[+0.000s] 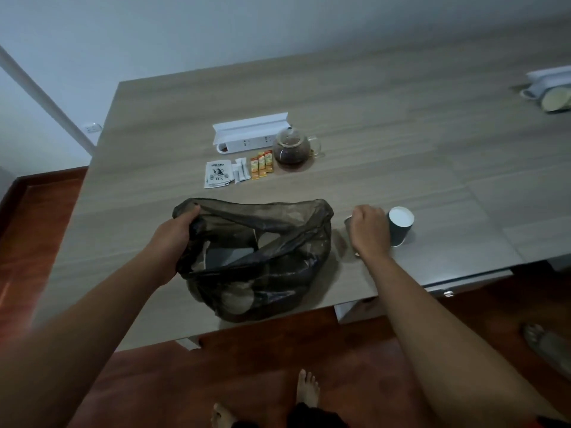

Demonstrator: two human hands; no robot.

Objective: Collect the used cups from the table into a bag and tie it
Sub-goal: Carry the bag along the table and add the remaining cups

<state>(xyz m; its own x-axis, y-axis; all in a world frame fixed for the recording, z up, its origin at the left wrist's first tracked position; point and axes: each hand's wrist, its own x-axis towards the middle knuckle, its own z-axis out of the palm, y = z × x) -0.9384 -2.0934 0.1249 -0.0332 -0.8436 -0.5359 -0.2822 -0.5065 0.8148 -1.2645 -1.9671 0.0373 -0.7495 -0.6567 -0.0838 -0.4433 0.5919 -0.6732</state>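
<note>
1. Standing at a long wood-grain table (386, 97) against a pale wall, red-brown floor below, bare feet showing at 6 o'clock.
2. Holding the dark, half-transparent bag (256, 261) at the near table edge, at 6 o'clock from the glass teapot (292, 148); pale rounded shapes inside, likely cups already collected.
3. Gripping the bag's rim at its 10 o'clock corner with the left hand (177, 234), fingers curled shut over the film, keeping the mouth spread wide.
4. Reaching with the right hand (369, 230) at 3 o'clock from the bag, fingers closing round a cup (348, 225) mostly hidden beneath the palm; not possible to tell how firm the hold is.
5. Leaving a dark paper cup (400, 225) with a white interior just beside that hand, at its 3 o'clock, upright on the table.
6. Judging the cups light and thin-walled, easily crushed: taking them round the upper wall with a gentle pinch, kept upright in case of dregs.
7. Judging the bag soft, slippery and shapeless: gathering the rim in both hands for tying, not pulling on the thin film.
8. Lying untouched at 12 o'clock from the bag: tea sachets (217, 175), orange stick packets (262, 164), a white power strip (247, 139).
</note>
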